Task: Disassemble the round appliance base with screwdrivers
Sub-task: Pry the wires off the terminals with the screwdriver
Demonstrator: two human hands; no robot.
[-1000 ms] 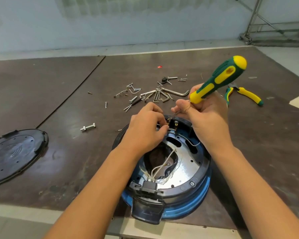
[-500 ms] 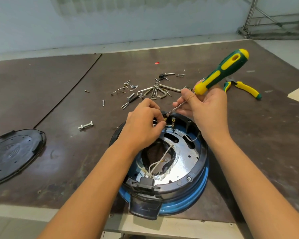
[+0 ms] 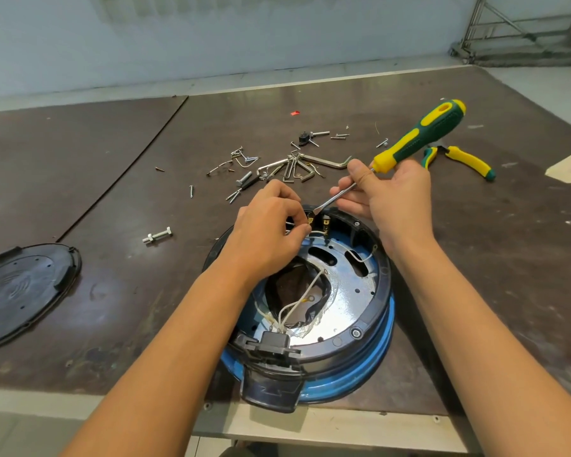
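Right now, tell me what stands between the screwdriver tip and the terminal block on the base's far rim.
Nothing visible does: the screwdriver tip sits at the terminal block. The left hand seems to pinch a white wire close beside it, on its left.

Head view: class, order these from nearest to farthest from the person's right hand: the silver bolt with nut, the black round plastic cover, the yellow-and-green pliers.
From the right hand:
1. Yellow-and-green pliers, just right of it.
2. Silver bolt with nut, left of the blue round appliance base.
3. Black round plastic cover, far left.
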